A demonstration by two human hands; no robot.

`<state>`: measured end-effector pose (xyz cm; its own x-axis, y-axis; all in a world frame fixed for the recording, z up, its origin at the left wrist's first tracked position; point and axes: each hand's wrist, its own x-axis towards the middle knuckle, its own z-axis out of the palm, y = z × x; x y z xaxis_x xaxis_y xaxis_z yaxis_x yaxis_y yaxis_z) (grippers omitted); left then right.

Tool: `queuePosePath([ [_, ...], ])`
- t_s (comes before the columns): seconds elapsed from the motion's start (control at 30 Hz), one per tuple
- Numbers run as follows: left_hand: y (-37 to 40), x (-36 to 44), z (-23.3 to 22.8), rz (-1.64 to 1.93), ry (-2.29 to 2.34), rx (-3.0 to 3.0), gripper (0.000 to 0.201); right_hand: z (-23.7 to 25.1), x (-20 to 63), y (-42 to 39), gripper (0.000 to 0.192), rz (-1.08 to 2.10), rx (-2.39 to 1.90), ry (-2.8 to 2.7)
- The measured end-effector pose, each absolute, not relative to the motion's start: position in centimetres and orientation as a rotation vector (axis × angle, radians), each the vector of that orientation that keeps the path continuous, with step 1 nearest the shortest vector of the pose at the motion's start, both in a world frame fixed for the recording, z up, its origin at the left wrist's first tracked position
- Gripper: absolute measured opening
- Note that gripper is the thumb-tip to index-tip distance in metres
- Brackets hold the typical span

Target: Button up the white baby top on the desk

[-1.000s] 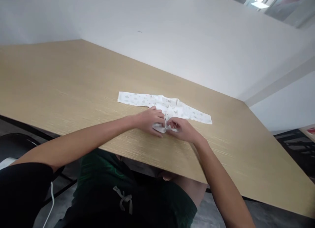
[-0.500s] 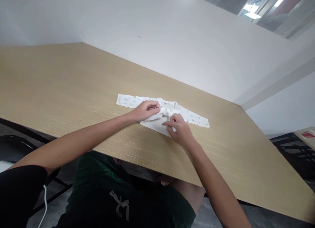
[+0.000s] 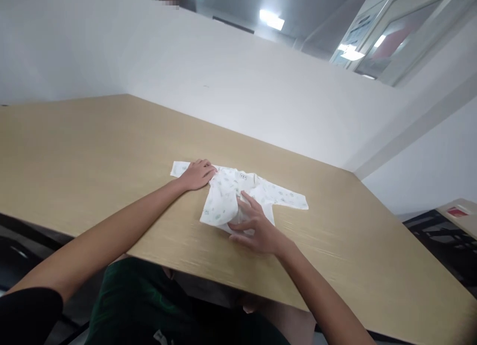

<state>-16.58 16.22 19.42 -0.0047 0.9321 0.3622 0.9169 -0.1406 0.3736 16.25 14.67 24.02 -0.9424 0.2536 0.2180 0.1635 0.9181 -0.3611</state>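
A small white baby garment with a faint green print lies on the light wood-grain surface, near its front edge. One sleeve extends to the right and lies flat; the opposite sleeve extends to the left, where it is partly covered. The left hand rests palm down on this left sleeve, fingers extended and flat, gripping nothing. The right hand lies on the lower hem of the garment, fingers spread and slightly curled over a loose fold of cloth; it presses on the fabric rather than closing around it. At the neckline a small sewn-in label shows a few dark marks, too small to be read. The garment's body is rumpled, with the left front panel folded over toward the middle. A white wall rises directly behind the surface. At far right, a box bearing a red label is visible; its writing cannot be read.
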Motion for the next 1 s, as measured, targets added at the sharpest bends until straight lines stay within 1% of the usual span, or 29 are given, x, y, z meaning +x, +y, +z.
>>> queuePosePath([
  [0.13, 15.9, -16.2, 19.8, 0.797, 2.040, 2.245, 0.044, 24.9, 16.9, 14.5, 0.028, 0.617, -0.278, -2.816],
  [0.23, 15.5, -15.7, 20.1, 0.767, 2.069, 2.254, 0.045, 24.8, 17.3, 15.6, 0.024, 0.724, -0.281, -2.635],
  [0.3, 15.2, -15.3, 20.0, 0.736, 2.118, 2.222, 0.046, 24.6, 17.7, 17.0, 0.022, 0.742, -0.375, -2.442],
  [0.37, 14.9, -15.0, 19.7, 0.688, 2.170, 2.164, 0.049, 23.9, 18.3, 18.8, 0.028, 0.693, -0.537, -2.281],
  [0.43, 14.7, -14.9, 19.2, 0.625, 2.194, 2.110, 0.055, 22.9, 19.3, 20.9, 0.038, 0.589, -0.734, -2.235],
  [0.53, 14.7, -15.2, 18.6, 0.538, 2.176, 2.058, 0.066, 21.1, 21.3, 24.0, 0.062, 0.449, -1.108, -2.340],
  [0.6, 14.9, -15.7, 18.5, 0.499, 2.158, 2.037, 0.071, 20.1, 22.7, 25.7, 0.068, 0.441, -1.302, -2.397],
  [0.7, 15.2, -16.7, 18.9, 0.486, 2.153, 2.023, 0.071, 19.6, 24.4, 27.1, 0.064, 0.445, -1.393, -2.384],
  [0.8, 15.3, -17.0, 19.8, 0.555, 2.179, 2.038, 0.067, 20.1, 25.1, 27.1, 0.052, 0.384, -1.366, -2.316],
  [0.9, 15.2, -15.8, 20.9, 0.709, 2.213, 2.086, 0.063, 21.4, 24.1, 26.6, 0.041, 0.287, -1.264, -2.223],
  [1.0, 14.8, -13.1, 21.8, 0.850, 2.155, 2.208, 0.056, 23.0, 21.2, 26.5, 0.032, 0.240, -1.115, -2.199],
])
